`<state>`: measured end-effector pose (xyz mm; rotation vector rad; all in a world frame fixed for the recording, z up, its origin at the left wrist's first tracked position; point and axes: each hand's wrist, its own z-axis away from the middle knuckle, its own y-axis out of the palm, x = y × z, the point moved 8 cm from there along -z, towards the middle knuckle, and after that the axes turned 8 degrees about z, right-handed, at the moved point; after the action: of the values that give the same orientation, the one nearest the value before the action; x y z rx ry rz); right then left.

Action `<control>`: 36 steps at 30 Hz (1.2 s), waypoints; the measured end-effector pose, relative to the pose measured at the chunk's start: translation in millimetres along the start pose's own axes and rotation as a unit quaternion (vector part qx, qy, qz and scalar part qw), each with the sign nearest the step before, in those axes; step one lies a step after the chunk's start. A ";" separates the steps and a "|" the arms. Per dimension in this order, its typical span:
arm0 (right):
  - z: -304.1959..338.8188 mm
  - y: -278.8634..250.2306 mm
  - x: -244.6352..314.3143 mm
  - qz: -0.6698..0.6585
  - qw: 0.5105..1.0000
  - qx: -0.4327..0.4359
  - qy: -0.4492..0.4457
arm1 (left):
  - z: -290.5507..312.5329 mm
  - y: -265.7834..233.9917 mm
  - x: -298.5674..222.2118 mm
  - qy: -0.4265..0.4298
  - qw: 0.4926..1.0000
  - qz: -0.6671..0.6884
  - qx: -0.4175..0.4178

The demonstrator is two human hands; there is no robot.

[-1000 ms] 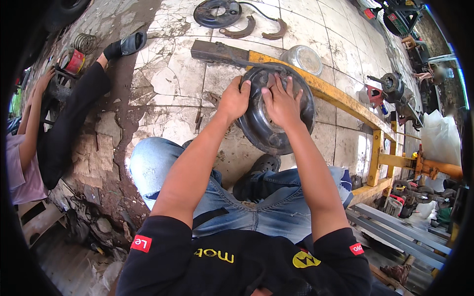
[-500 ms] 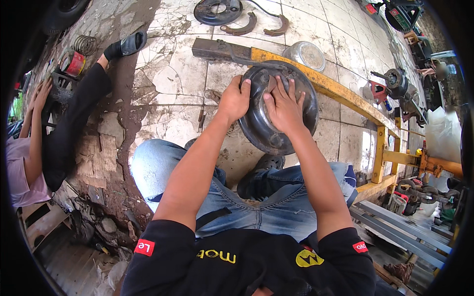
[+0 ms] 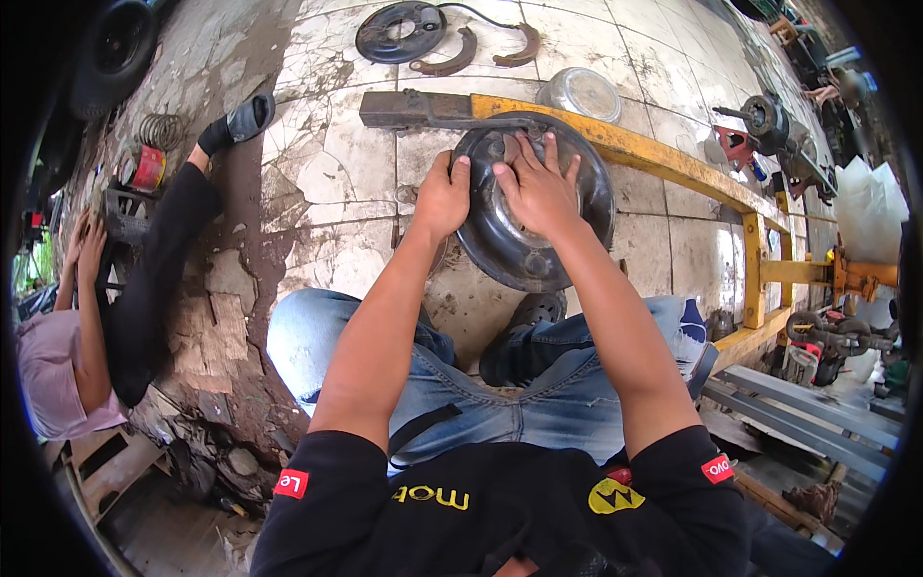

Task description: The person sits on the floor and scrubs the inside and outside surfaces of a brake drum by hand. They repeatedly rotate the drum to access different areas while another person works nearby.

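A black round brake backing plate (image 3: pixel 535 260) stands tilted before me, its upper edge against a yellow metal frame (image 3: pixel 654 166). My left hand (image 3: pixel 443 199) is closed on its left rim, thumb toward the front; the fingers behind are hidden. With fingers spread, my right hand (image 3: pixel 543 197) presses on the plate's face. Under its fingers shows a small brown piece of what looks like sandpaper (image 3: pixel 511 148), pinned against the metal.
Beyond the frame lie a second backing plate (image 3: pixel 370 35) with a cable, two curved brake shoes (image 3: pixel 447 60) and a silver round drum (image 3: pixel 580 94). At left sits another person (image 3: pixel 159 279) near a coil spring (image 3: pixel 161 132). Car parts (image 3: pixel 769 130) stand at right.
My right hand has slid slightly up and left across the plate, the brown piece moving with it. My left hand keeps its grip on the rim. The whole view has shifted a little.
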<state>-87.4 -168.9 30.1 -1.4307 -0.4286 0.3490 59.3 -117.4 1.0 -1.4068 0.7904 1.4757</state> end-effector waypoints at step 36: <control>29.0 5.8 -12.8 0.046 0.999 -0.022 -0.004 | 3.3 -0.2 -3.4 0.016 1.000 0.011 -0.014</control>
<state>-112.5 -149.1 25.9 -1.4963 -0.3794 0.4213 58.0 -114.9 4.8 -1.4493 0.8095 1.4898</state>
